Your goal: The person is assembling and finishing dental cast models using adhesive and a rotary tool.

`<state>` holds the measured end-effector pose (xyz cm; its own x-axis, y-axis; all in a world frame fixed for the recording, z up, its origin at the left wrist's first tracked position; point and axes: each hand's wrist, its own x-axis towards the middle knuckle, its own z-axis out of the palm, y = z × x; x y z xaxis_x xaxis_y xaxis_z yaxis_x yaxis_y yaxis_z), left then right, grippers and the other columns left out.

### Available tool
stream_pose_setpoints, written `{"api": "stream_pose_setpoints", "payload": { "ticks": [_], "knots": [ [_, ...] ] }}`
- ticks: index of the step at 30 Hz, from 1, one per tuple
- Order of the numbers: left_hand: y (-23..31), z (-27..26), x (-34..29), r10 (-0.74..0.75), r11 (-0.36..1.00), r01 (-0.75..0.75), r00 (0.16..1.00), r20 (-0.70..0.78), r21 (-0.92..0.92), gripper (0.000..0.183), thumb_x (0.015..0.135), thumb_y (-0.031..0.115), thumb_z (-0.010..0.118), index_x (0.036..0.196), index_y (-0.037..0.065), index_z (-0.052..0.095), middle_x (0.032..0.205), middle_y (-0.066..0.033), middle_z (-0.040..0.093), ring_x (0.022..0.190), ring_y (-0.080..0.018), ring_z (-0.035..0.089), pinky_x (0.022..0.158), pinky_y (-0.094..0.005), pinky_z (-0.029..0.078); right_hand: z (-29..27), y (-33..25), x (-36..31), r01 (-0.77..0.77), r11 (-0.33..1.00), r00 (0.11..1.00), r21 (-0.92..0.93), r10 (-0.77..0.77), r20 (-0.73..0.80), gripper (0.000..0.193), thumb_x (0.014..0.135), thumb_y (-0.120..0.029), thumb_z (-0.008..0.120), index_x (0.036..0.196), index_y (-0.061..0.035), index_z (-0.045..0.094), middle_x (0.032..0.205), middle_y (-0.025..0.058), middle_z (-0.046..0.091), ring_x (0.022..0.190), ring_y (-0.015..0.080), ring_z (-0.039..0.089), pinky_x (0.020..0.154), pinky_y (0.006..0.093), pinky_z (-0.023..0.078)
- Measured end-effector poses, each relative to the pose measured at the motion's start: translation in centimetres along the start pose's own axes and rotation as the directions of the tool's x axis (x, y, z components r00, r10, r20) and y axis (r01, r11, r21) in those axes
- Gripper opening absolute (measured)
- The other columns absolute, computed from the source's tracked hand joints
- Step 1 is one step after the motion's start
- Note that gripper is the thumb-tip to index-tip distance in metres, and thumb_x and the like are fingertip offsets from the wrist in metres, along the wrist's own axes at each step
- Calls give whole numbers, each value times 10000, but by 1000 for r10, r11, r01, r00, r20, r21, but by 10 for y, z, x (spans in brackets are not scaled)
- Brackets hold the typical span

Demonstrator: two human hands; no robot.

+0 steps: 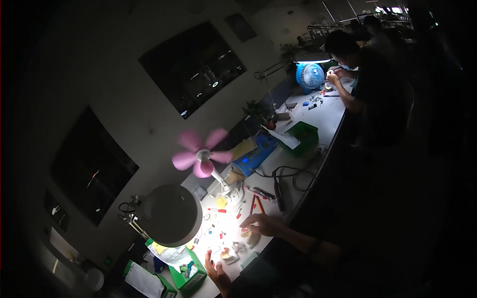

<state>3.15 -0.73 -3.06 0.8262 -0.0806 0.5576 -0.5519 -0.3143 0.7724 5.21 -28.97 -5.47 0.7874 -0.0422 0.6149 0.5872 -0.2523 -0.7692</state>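
Note:
On the brightly lit white bench, my left hand (216, 276) is raised with fingers stretched and apart, holding nothing. Beside it sits a pale, tooth-shaped plaster model (229, 256). My right hand (264, 225) reaches in from the right, its fingers extended and slightly bent over a second yellowish model (253, 239). Whether its fingertips touch that model, I cannot tell. Small red and dark pieces (210, 233) lie scattered under the light, washed out by glare. Further up the bench are an orange stick-like tool (260, 204) and a dark corded handpiece (278, 194).
A round lamp head (171, 215) overhangs the bench at left. Below it stand green bins (189, 278) with papers. A pink fan (203, 155), a blue box (255, 157) and a green tray (304, 136) line the back. Another person (370, 89) works by a blue fan (310, 76).

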Motion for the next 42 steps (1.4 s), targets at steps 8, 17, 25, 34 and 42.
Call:
{"api": "stream_pose_setpoints", "payload": {
  "ticks": [8,17,25,34,42],
  "knots": [
    [-35,-8,9,106,982,-110,994,-36,-153,657,1062,502,300,1390,-23,522,1491,-179,471,1317,-372,488,1082,-512,383,0,7,-2,-67,991,997,118,63,43,226,941,-86,556,1110,-19,690,983,93,727,960,184,695,868,319,521],
    [-30,-17,-36,256,949,-221,957,-140,226,700,1041,538,305,1351,-41,548,1434,-201,514,1288,-403,501,1051,-539,399,-16,-18,-6,-67,993,998,96,65,22,186,960,-100,547,1038,-16,694,989,115,727,972,209,699,872,342,527],
    [-26,-34,-44,450,797,-277,865,-221,537,741,1022,570,309,1316,-57,572,1382,-221,553,1263,-431,512,1024,-563,412,-7,-12,-6,-28,981,999,194,33,-27,170,891,-4,564,967,-5,716,866,95,725,844,186,694,783,307,529],
    [-31,-78,-63,641,516,-237,745,-187,823,788,1001,606,314,1277,-75,599,1325,-243,596,1234,-462,525,993,-591,428,-14,-22,-13,2,904,998,428,27,-63,192,1022,-172,570,1037,-16,680,873,30,668,833,100,635,782,299,502],
    [-2,-68,-53,693,411,-256,711,-117,875,684,1025,486,313,1199,-96,626,1222,-301,619,1139,-509,559,946,-612,452,-130,-244,-50,582,739,812,341,-504,-293,109,963,-102,612,964,3,642,905,62,637,757,118,596,636,279,432]
  ]
}}
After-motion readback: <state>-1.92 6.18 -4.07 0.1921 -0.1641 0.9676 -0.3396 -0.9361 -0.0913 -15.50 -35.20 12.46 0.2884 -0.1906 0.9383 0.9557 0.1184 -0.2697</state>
